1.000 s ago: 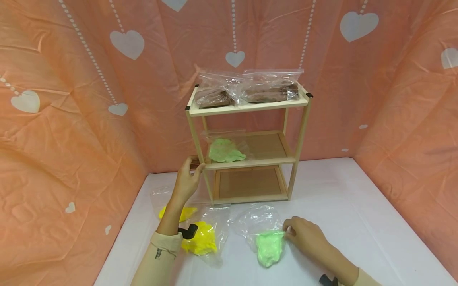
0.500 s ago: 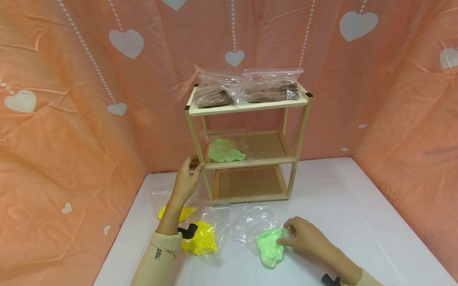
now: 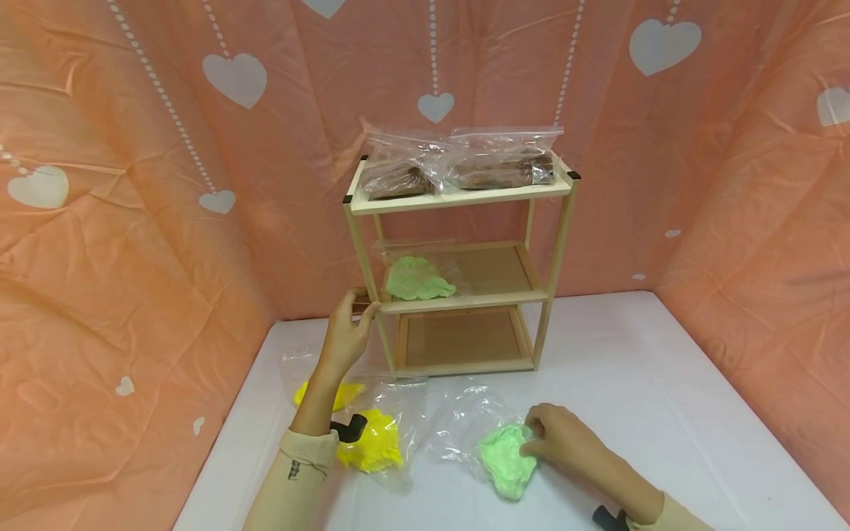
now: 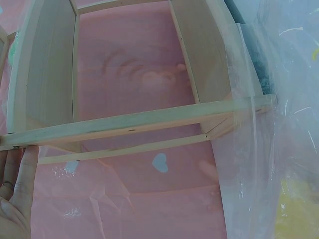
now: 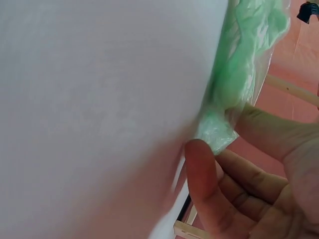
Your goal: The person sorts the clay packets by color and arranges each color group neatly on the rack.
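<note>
And there, my left hand point(image 3: 347, 333) gripped the wooden shelf point(image 3: 465, 341) by its front left post, my right hand point(image 3: 564, 439) pinched the green bag point(image 3: 506, 463), just before that shelf.

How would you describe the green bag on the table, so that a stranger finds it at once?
Find the wooden shelf, then the white table in front of it. On this table, right of the yellow bags, is the clear bag with a light green lump. Its colour differs from the yellow ones, and the other green bag lies on the shelf's middle level instead.
</note>
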Tool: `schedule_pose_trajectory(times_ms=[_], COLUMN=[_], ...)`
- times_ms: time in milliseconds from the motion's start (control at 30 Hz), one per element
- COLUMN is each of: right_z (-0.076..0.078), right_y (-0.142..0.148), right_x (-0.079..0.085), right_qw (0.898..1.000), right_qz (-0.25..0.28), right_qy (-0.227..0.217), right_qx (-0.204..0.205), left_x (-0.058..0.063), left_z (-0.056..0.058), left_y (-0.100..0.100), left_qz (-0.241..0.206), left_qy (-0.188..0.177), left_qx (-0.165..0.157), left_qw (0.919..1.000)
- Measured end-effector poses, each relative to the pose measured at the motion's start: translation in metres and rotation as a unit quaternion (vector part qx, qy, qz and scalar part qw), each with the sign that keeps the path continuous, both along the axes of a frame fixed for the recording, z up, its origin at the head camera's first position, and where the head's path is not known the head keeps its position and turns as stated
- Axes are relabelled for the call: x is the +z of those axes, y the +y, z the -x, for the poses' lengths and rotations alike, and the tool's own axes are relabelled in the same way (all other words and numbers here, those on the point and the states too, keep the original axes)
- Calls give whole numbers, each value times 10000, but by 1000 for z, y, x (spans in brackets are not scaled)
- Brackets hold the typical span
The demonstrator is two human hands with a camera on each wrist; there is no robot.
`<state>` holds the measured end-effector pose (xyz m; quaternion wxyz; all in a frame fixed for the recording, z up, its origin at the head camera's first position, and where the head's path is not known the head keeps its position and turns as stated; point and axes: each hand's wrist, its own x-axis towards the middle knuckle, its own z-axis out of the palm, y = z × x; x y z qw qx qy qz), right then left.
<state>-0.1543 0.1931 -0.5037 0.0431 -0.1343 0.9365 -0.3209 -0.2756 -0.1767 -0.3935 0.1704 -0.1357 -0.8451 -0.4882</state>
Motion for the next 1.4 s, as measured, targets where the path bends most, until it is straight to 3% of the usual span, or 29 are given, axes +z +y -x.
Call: schedule_pose_trajectory(times_ms=[200,567,767,933,1100,1400], right_z=[1,1,-2,-6,-11,-11], right_y=[0,3,7,8,8,8], right_x=[2,0,10,21,29,44], right_qw=[9999,10000,9993,9942,9793,9308], right_qz=[27,33,162,392,617,1031], right_qy=[-36,8,345,988,1908,3486], right_qx=[159,80,-47,-178,-291,-376], left_x=[0,-1,-1,-1,-1,-2], left_z=[0,0,0,-1,-1,1], left_y=[0,1,1,0,0,0], left_qz=[-1,-52,-55,-41,-58,-31], left_qy=[-12,-110,-64,-67,-81,-27], left_qx=[5,40,61,23,-9,4], left_qw=[10000,9999,9999,10000,9999,10000])
